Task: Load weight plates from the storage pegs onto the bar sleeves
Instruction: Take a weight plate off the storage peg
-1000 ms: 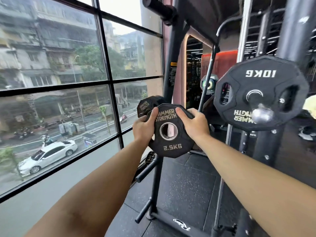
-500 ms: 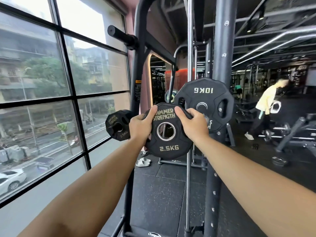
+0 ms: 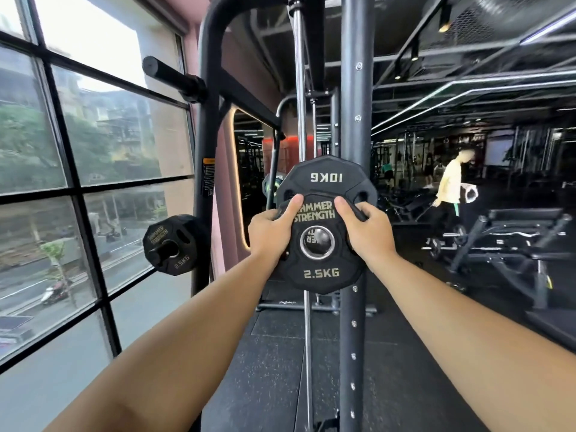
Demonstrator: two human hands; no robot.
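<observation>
GYM FLOOR, seen remotely: my left grip point(image 3: 271, 232) and right grip point(image 3: 364, 232) are clamped on the rim of a 2.5 kg plate point(image 3: 318, 272). The thumbs lie across its face and the fingers curl behind. The plate is upright and square to me in front of the post point(image 3: 355, 120).

Directly behind it, against the post, hangs a 10 kg plate point(image 3: 324, 173) with its label upside down. The smaller plate covers its lower half. A rounded dark tip shows through the held plate's steel-ringed hole; I cannot tell whether the plate is on it.

Left of the post, a second plate point(image 3: 174, 244) marked 2.5 kg sits on a peg point(image 3: 168, 248) of the curved frame point(image 3: 207, 135), beside the window point(image 3: 93, 151). Above it, a bare black bar point(image 3: 171, 74) juts out. A chrome rod point(image 3: 300, 104) runs vertically just left of the post. Well right of the post, a person point(image 3: 450, 185) in a yellow top is beyond a bench point(image 3: 514, 232).
</observation>
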